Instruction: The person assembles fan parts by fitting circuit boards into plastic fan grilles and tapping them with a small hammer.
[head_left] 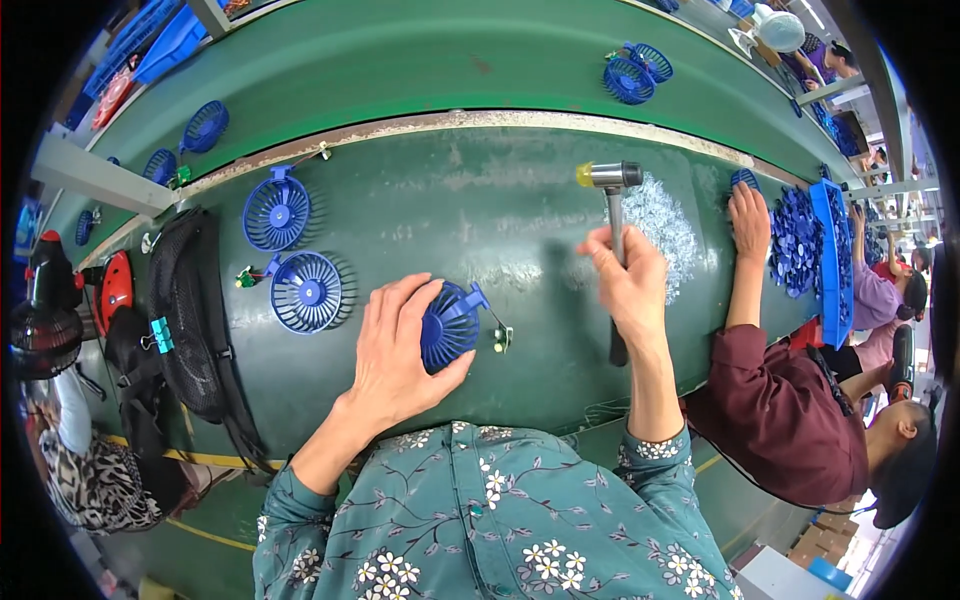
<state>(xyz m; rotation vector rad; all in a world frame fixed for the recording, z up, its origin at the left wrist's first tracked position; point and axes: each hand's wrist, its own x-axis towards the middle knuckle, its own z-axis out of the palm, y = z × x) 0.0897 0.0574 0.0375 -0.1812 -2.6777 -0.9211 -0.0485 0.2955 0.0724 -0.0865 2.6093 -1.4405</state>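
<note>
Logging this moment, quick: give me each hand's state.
Left hand: curled over the fan, holding it.
Right hand: closed, holding the hammer.

Bright light across the green workbench (450,215), pale sheen mid-surface, glint on the hammer head (607,175), soft shadows right of two blue fans (312,291), bending edges, black fisheye corners

The person wears a teal shirt (525,490) with a button front (466,490), printed with clusters of small white blossoms and dark, trailing stems bearing greyish leaves. The matching left sleeve (299,512) and right sleeve (655,468) end on the forearms, leaving the left hand (396,340) and right hand (632,285) bare.
</note>
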